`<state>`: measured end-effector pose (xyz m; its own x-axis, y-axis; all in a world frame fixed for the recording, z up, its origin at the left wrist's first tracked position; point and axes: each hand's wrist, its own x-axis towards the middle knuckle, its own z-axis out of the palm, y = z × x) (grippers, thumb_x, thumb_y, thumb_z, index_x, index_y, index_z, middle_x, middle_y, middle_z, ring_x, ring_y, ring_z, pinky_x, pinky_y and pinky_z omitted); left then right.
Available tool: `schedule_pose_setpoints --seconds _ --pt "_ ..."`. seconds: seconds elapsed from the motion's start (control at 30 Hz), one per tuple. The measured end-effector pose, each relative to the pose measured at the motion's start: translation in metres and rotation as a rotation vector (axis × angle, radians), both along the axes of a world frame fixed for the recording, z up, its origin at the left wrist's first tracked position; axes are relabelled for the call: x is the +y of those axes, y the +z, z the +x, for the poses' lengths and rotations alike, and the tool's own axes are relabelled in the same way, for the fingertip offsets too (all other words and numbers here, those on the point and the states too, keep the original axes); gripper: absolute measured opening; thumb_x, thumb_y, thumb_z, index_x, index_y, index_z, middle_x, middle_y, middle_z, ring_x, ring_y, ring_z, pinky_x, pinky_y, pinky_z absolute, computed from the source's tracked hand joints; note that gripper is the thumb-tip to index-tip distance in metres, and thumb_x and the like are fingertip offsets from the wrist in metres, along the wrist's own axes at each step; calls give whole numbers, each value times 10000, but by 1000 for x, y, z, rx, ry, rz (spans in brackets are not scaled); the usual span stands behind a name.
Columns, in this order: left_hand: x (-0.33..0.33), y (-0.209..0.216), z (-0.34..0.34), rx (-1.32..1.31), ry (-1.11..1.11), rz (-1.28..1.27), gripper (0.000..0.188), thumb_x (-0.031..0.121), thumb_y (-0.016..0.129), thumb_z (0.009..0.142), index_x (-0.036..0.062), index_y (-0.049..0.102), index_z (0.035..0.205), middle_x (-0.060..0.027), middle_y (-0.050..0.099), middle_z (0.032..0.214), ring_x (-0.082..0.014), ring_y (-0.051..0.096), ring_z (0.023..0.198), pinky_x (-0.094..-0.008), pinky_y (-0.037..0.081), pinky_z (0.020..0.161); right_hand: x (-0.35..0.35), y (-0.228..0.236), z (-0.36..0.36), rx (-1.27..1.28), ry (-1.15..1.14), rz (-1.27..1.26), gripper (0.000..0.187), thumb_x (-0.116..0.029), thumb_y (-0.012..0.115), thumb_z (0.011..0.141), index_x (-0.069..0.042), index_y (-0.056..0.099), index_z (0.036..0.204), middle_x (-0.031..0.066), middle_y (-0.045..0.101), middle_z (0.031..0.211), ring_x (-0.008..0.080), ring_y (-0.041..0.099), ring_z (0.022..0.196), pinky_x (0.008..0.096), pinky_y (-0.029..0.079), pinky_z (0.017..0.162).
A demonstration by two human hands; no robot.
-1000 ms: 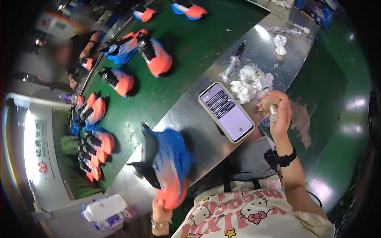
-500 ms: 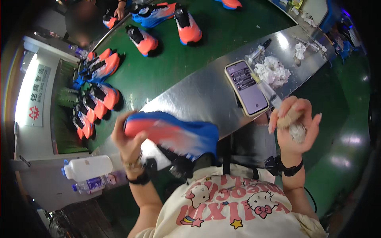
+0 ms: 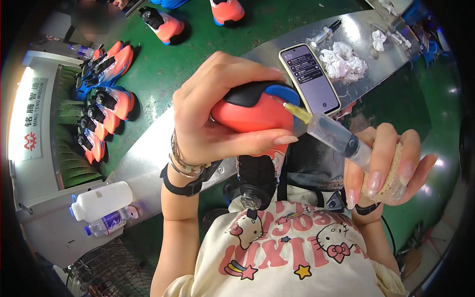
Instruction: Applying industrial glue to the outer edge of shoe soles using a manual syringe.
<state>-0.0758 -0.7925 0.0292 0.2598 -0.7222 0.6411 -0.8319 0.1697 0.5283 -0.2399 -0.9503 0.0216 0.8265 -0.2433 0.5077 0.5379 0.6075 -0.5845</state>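
My left hand (image 3: pixel 205 104) grips an orange-red and blue sports shoe (image 3: pixel 252 117), its fingers over the black toe cap and its thumb along the near side. The shoe is tilted up in front of my chest, its black-laced part toward me. My right hand (image 3: pixel 388 156) is closed around a clear syringe (image 3: pixel 336 136) and a tan, crumbly-looking lump (image 3: pixel 388 175). The syringe's yellow tip is at the seam between the orange upper and the blue sole; whether it touches cannot be made out.
A phone (image 3: pixel 312 79), crumpled white tissue (image 3: pixel 343 62) and another syringe (image 3: pixel 324 37) lie on the steel ledge (image 3: pixel 143 166). Beyond, several similar shoes (image 3: pixel 106 101) stand on the green surface (image 3: pixel 168 79). Left, a white jug (image 3: pixel 104 200) and a water bottle (image 3: pixel 109 222). A person (image 3: pixel 99 20) is far left.
My left hand has brought the shoe up and rightward, turning its toe up. My right hand has moved the syringe's tip to the shoe. The shoes beyond have shifted left and up in view.
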Motion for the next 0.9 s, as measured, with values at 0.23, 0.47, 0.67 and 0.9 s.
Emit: schedule_pose_setpoints --seconds 0.23,0.47,0.67,0.9 --pt "-12 -3 6 -35 -96 -7 647 294 787 534 -76 501 981 -182 603 883 -201 542 756 -292 440 685 -5 -7 4 51 5 93 341 -368 277 915 -115 462 780 99 512 702 238 532 416 253 483 405" --pt "-17 -5 17 -75 -116 23 681 340 781 527 -86 496 977 -195 596 874 -234 566 785 -314 451 698 -10 -13 6 30 -60 48 286 -280 305 916 -121 479 755 103 533 700 232 537 419 250 488 430" --pt "-15 -8 20 22 -61 64 714 398 757 559 -95 481 995 -206 582 892 -255 577 807 -341 469 721 -17 -24 7 42 -67 -4 258 -248 312 910 -134 487 759 104 537 716 233 546 435 249 487 423" --pt "-11 -12 28 -78 36 112 748 497 685 615 -93 467 1020 -200 582 896 -247 585 813 -324 464 729 -16 -42 6 87 -68 18 505 -358 215 924 -47 549 706 187 535 693 206 528 481 284 477 496"
